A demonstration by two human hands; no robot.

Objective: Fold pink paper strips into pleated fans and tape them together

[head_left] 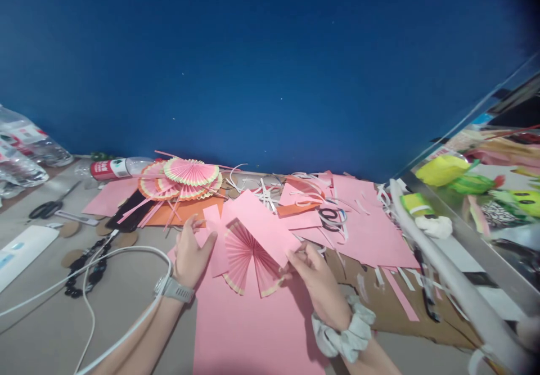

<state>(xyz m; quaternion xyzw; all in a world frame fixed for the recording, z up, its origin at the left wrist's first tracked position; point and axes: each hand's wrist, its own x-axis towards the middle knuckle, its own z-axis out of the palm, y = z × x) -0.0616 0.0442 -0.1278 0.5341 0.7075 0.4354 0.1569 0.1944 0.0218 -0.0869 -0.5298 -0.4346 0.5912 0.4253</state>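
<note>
My right hand [314, 279] pinches the lower right corner of a pink rectangle of paper [264, 229]. This piece slants across a pleated pink paper fan [240, 260] with cream edges and hides its upper part. My left hand [194, 254] is beside a narrower pink paper piece [218, 251], thumb spread from the fingers and resting at its left edge. Under the fan and both hands lies a large pink sheet [257, 335]. Behind my left hand, several finished pleated fans [192, 172] with green and orange edges lie stacked with thin pink strips.
To the left are scissors [46, 209], a utility knife [77, 217], a bottle [112, 168] on its side and a looping white cable [126, 249]. On the right, pink sheets [371, 229] and paper scraps cover cardboard [392, 307], beside a pale bar [447, 268]. A blue wall [261, 82] stands behind.
</note>
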